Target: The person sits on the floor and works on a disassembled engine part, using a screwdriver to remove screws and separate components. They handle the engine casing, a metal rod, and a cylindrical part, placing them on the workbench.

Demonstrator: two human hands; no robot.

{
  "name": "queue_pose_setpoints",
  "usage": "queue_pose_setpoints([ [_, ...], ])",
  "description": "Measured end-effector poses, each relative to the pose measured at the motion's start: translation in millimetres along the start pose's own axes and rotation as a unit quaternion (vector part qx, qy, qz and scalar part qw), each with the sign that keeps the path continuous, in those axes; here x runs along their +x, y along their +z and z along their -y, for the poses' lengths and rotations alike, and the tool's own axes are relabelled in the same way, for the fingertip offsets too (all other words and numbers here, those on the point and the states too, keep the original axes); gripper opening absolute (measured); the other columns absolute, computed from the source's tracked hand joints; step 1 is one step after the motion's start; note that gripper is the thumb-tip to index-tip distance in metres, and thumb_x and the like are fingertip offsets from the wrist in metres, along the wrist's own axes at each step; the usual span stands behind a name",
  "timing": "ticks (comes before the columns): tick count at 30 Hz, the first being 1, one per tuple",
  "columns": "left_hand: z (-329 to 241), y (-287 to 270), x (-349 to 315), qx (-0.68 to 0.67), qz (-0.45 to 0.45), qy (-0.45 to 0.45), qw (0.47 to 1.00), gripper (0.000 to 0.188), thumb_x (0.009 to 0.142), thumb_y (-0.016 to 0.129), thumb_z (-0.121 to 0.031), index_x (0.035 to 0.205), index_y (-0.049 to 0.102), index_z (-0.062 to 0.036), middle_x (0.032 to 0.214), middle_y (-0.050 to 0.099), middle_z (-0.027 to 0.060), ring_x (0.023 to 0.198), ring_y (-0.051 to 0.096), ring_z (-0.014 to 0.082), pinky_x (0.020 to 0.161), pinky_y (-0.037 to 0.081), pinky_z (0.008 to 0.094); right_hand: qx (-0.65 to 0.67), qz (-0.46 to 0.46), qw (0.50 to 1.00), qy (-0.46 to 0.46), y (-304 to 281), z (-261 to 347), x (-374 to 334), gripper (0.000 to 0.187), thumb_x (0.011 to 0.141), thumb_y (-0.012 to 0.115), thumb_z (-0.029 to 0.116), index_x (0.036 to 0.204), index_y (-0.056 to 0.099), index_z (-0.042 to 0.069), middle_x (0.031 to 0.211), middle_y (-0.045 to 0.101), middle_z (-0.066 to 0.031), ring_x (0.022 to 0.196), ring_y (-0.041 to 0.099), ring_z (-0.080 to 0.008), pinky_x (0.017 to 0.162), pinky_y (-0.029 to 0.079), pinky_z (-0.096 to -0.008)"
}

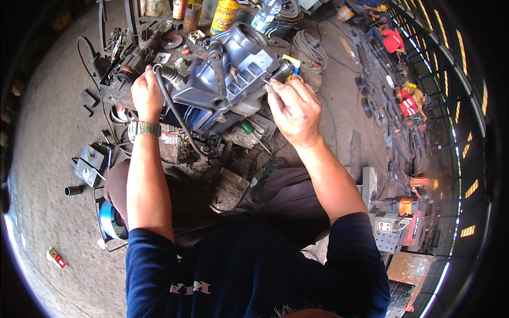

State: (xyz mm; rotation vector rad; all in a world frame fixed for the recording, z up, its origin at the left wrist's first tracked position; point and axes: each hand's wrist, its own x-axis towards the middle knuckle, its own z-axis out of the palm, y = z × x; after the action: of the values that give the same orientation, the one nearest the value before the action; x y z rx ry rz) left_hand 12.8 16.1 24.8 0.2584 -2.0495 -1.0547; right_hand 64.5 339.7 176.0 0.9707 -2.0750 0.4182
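Grey metal forms the casing [249, 58], ahead of and between the two hands, its right edge at the right hand's fingertips. That right hand [294, 112] is narrow, thumb and forefinger pinching what looks like a slim pin [266, 81]; whether the pin touches the casing is too small to tell. The left hand [147, 95] is curled tight beside the upper bend of a hose [175, 108]; I cannot tell whether its fingers grip it. Just right of the left hand, a ribbed boot [172, 76] slants toward the casing.

So fine a pinch could fail, most likely if the fingertips are greasy, and the pin might then drop into a hollow of the casing. A hard pull by the left hand might snag the hose, and uneven pressing could rock the casing, whose support is partly hidden.

Below the right hand, to its left, lies a green-handled screwdriver [247, 128], which a dropping forearm could knock. Beyond the right hand is a cable coil [313, 49]; farther ahead of the left hand stands a yellow bottle [225, 18].
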Motion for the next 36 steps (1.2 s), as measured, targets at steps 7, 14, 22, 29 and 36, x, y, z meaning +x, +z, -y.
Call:
queue_pose_setpoints([
  [7,-20.3,-6.1,-1.3,-0.016,-0.01,0.011,1.0,0.052,0.107,0.044,-0.034,0.078,0.066,0.0034,0.071,0.062,0.0284,0.071,0.061,0.0506,0.065,0.046,0.0546,-0.041,0.056,0.994,-0.083,-5.8,-5.2,11.6,0.014,0.078,0.079,0.001,0.089,0.071,0.005,0.077,0.061,-0.0056,0.071,0.06,-0.0236,0.065,0.043,-0.0361],
  [14,-26.5,-6.8,-0.7,-0.017,0.008,-0.021,1.0,0.05,0.107,0.044,-0.032,0.077,0.065,0.0017,0.073,0.062,0.0286,0.073,0.061,0.0512,0.064,0.047,0.0556,-0.059,0.162,0.956,-0.237,-23.5,-25.1,38.5,0.008,0.086,0.07,0.008,0.081,0.064,0.01,0.074,0.054,-0.0017,0.072,0.057,-0.0192,0.068,0.045,-0.0347],
  [22,-24.6,-6.2,3.7,0.002,0.035,-0.045,0.998,0.049,0.106,0.044,-0.034,0.078,0.068,0.0003,0.076,0.064,0.0283,0.076,0.064,0.0502,0.066,0.049,0.0559,-0.059,0.323,0.881,-0.342,-41.0,-26.8,82.1,0.008,0.081,0.066,0.016,0.086,0.064,0.009,0.082,0.055,-0.0011,0.082,0.058,-0.0199,0.07,0.044,-0.0355],
  [29,-25.5,-5.1,2.7,0.014,0.044,-0.033,0.998,0.049,0.106,0.044,-0.031,0.077,0.066,0.0009,0.074,0.063,0.0285,0.074,0.062,0.0507,0.064,0.048,0.0547,-0.085,0.279,0.91,-0.293,-33.3,-26.1,72.4,0.01,0.081,0.068,0.016,0.079,0.059,0.012,0.081,0.055,-0.0011,0.084,0.058,-0.02,0.075,0.045,-0.0358],
  [36,34.8,11.6,2.2,0.051,-0.027,0.106,0.993,0.045,0.104,0.046,-0.029,0.082,0.067,0.005,0.078,0.067,0.0273,0.072,0.064,0.0482,0.065,0.048,0.0539,0.098,0.033,0.993,0.052,-9.7,-40.9,-18.9,0.008,0.088,0.077,0.004,0.091,0.071,0.001,0.082,0.073,-0.0098,0.073,0.067,-0.0205,0.07,0.053,-0.0334],
])
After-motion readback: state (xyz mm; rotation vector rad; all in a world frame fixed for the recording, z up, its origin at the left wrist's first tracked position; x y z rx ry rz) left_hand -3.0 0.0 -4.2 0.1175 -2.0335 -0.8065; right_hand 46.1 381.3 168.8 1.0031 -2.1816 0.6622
